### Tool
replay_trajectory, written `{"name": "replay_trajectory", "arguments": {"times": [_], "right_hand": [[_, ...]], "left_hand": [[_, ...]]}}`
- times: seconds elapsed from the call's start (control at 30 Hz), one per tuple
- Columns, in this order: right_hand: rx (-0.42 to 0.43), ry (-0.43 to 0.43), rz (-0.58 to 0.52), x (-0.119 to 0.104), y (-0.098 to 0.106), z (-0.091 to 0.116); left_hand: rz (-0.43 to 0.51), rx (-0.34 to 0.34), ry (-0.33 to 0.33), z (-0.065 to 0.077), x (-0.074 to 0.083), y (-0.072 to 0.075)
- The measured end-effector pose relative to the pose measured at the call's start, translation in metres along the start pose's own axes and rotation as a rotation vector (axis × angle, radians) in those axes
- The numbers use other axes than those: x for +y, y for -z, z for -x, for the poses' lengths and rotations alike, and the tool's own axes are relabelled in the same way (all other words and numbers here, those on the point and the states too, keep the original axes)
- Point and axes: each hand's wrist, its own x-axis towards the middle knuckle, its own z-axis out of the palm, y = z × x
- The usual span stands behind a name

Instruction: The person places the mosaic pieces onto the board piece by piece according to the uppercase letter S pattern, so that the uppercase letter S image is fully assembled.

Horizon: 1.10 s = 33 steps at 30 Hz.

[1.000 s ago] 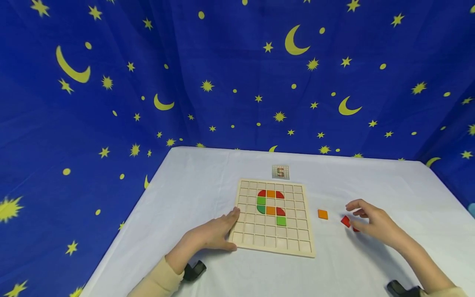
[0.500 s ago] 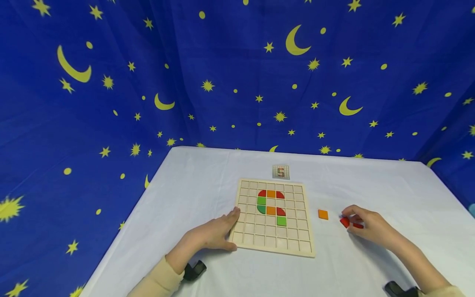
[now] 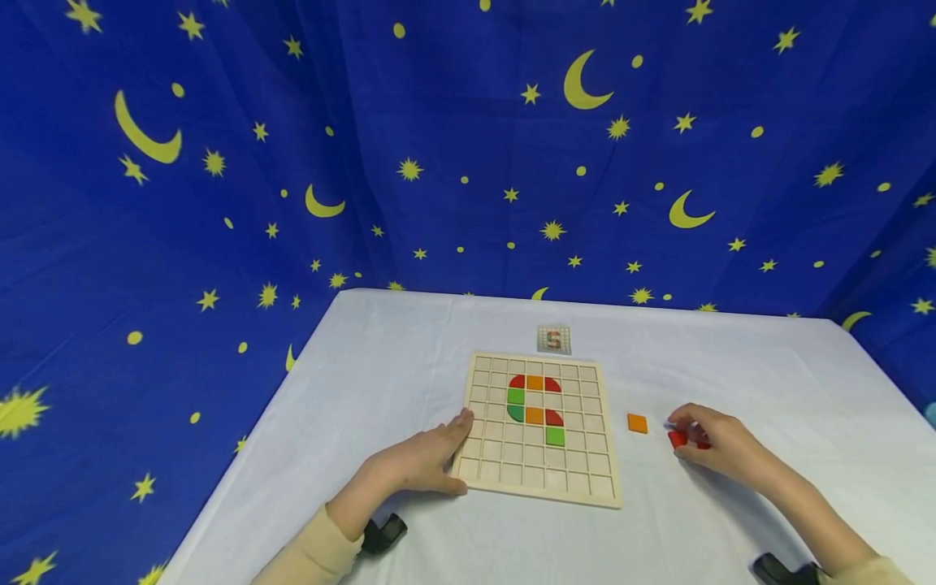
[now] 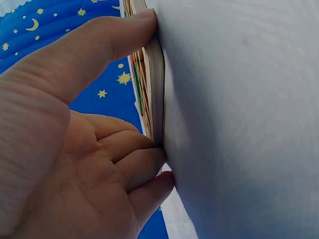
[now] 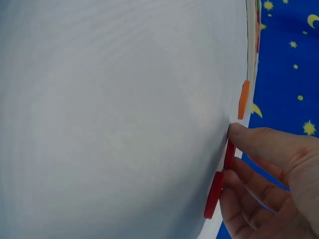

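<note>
My left hand [image 3: 420,461] rests against the left edge of a wooden grid board [image 3: 497,451], fingers along the side and thumb near its front corner. Red, orange and green tiles sit in the board's cells in a curved figure. Right of the board, my right hand [image 3: 727,443] pinches a red tile [image 5: 230,155] low at the table, thumb on one side and fingers on the other. Close beside it a second red tile [image 5: 214,195] lies by the fingers. An orange tile [image 3: 637,423] lies between the board and this hand.
Behind the board lies a small pattern card [image 3: 553,340] with an S-shaped figure on a grid. A white cloth [image 3: 409,349] covers the table. Blue curtain [image 3: 468,146] with yellow moons and stars hangs at the back and sides.
My right hand has come down over the red tiles, its fingers and thumb have closed on one, and that tile has shifted slightly left. The left hand and board stay put.
</note>
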Motion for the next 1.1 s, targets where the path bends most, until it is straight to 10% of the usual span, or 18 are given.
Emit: {"name": "replay_trajectory", "arguments": {"times": [1.1], "right_hand": [[0.087, -0.004, -0.078, -0.021, 0.012, -0.001]], "left_hand": [[-0.017, -0.007, 0.008, 0.001, 0.002, 0.001]]}}
